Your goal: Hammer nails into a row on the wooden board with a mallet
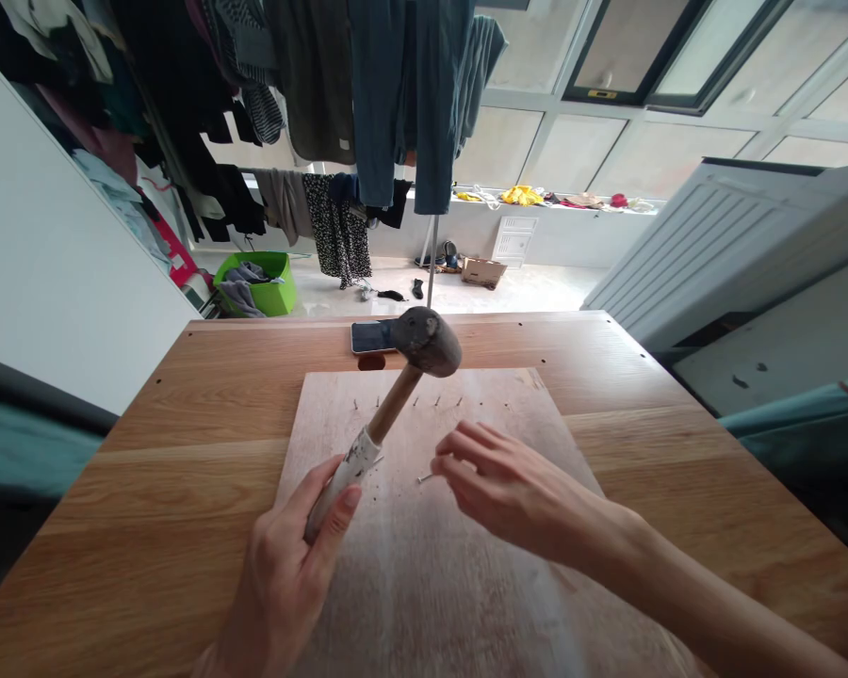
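Observation:
My left hand (283, 551) is wrapped round the pale-wrapped lower handle of a rubber mallet (430, 341), its dark head raised toward the upper right. My right hand (498, 476) is over a wooden board (424, 574), with thumb and fingers brought together at a small nail (425, 478); the head end of the nail sticks out to the left, the rest hidden by the fingers. Several nails (437, 401) stand upright in a row near the board's far edge. Another nail (378, 460) shows beside the mallet handle, partly hidden.
The board lies on a wooden table (155, 452). A phone (371, 336) lies at its far side, partly behind the mallet head. Beyond are hanging clothes (382, 94), a green basket (272, 287) and a cardboard box (483, 272). A white ribbed panel (671, 240) stands at right.

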Tool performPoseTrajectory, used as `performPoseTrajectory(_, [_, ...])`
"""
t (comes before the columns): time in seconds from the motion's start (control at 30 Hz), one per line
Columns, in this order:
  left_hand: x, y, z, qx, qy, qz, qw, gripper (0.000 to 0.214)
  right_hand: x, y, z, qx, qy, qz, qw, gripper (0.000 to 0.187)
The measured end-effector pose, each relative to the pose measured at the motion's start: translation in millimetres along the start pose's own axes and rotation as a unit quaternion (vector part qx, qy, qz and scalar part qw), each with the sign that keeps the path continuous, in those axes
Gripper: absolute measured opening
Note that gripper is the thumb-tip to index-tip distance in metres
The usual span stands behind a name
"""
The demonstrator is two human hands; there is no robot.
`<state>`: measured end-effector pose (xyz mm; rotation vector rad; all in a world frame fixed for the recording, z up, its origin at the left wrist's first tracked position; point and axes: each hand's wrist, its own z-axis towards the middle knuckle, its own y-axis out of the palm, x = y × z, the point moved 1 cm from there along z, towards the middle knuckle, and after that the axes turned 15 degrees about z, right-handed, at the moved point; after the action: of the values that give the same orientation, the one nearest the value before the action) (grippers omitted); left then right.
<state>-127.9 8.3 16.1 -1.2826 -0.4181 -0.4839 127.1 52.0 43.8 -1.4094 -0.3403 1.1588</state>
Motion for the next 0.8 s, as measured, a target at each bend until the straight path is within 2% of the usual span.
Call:
performPoseTrajectory(0.07, [-1, -0.9, 2, -0.018, -0.024, -0.004, 1.000, 0.050, -20, 1, 11, -0.069, -0.011, -0.050, 0.996, 0.015])
performPoseTrajectory(0.17, [-4, -1.4, 5, -0.034, -0.045, -0.006, 0.998, 0.055, -34, 6, 28, -0.126, 0.008, -0.105, 0.987, 0.016])
performPoseTrajectory(0.27, [-8, -2.7, 6, -0.039, -0.058, -0.010, 0.997, 0.058, -28, 10, 33, -0.141, 0.016, -0.098, 0.985, 0.012])
performPoseTrajectory(0.33, [-9, -3.9, 7, -0.040, -0.065, -0.018, 0.997, 0.058, -15, 8, 28, -0.122, 0.009, -0.039, 0.992, 0.016])
performPoseTrajectory(0.4, [-10, -4.9, 7, -0.039, -0.069, -0.028, 0.996, 0.057, 6, 3, 16, -0.076, 0.023, 0.056, 0.995, 0.023])
performPoseTrajectory(0.47, [-11, -4.9, 6, -0.042, -0.071, -0.036, 0.996, 0.055, 33, -4, 2, 0.017, 0.081, 0.152, 0.985, 0.029])
performPoseTrajectory(0.57, [-12, -2.3, 4, -0.049, -0.072, -0.043, 0.995, 0.053, 72, -10, -19, 0.212, 0.179, 0.206, 0.938, 0.021])
performPoseTrajectory(0.6, [-13, -1.0, 4, -0.048, -0.071, -0.041, 0.995, 0.053, 82, -9, -24, 0.255, 0.201, 0.212, 0.922, 0.020])
performPoseTrajectory(0.67, [-14, 1.5, 3, -0.038, -0.067, -0.034, 0.996, 0.052, 95, -5, -30, 0.296, 0.224, 0.223, 0.901, 0.023])
performPoseTrajectory(0.8, [-13, 3.1, 3, -0.027, -0.051, -0.012, 0.998, 0.053, 102, 4, -32, 0.285, 0.228, 0.233, 0.902, 0.031])
